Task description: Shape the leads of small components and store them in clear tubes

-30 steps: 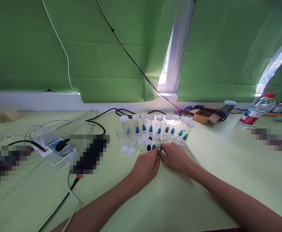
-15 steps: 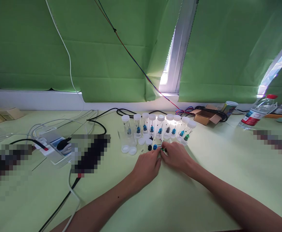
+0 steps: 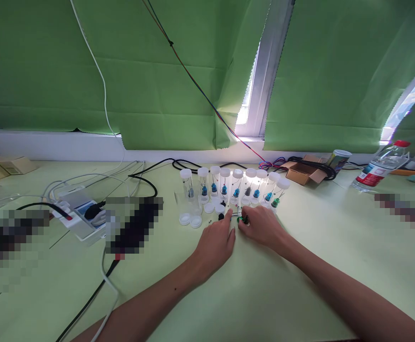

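My left hand (image 3: 215, 242) rests on the table with its index finger stretched forward and its thumb apart. That fingertip lies over a small blue piece, mostly hidden, beside a round black piece (image 3: 221, 216). My right hand (image 3: 262, 227) is closed in a pinch on a small green-and-dark piece (image 3: 243, 220); a thin metal part points left from it toward my left fingertip. Right behind both hands stand several clear tubes with white caps (image 3: 237, 174), holding blue, grey or green pieces (image 3: 276, 203) with thin wire-like parts.
Clear tubes lie at the left of the row, with loose white caps (image 3: 195, 222) nearby. A white plastic box with a black plug (image 3: 94, 210) and cables stands left. Toward the back right are an open cardboard box (image 3: 302, 172), a can (image 3: 338, 161) and a water bottle (image 3: 380, 166).
My left index finger has stretched forward over the blue piece, which showed plainly before. My right hand has shifted slightly, and more of the green-and-dark piece shows in its pinch.
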### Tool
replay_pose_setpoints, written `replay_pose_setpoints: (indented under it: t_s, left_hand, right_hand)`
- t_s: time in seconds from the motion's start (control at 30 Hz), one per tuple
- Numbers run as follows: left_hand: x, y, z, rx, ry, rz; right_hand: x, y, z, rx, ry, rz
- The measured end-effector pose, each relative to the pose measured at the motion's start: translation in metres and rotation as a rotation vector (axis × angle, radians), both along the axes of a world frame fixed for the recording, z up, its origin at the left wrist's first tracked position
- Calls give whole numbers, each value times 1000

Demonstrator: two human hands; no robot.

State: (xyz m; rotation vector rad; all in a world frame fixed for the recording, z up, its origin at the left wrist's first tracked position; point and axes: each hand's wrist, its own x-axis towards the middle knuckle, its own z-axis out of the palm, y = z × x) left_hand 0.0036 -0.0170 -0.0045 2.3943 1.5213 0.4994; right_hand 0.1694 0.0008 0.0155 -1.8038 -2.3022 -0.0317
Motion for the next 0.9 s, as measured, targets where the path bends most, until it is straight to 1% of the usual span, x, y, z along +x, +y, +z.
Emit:
replay_pose_setpoints:
  t_s: [0.2,0.3,0.43,0.53,0.73,0.8,0.9]
  left_hand:
    - [-1,1,0,-19,-1,-7]
    - [-1,0,0,-4,-22,-13]
    - [-1,-1,-1,3,-49,-11]
    - [-1,-1,-1,5,-52,-8]
    - [0,-1,2,-28,-24,18]
    - [0,-2,2,-29,-18,20]
    - [-1,-1,2,-18,-11,14]
  right_hand:
    - [1,2,5,-12,-44,15]
    - [2,3,2,-16,-30,44]
    - [4,4,-3,-1,-27,45]
    - [5,5,-3,24,-15,12]
    - [13,13,-2,123,110,-102]
    - [17,17,-4,104,104,-115]
    - [22,22,-7,32,116,-96]
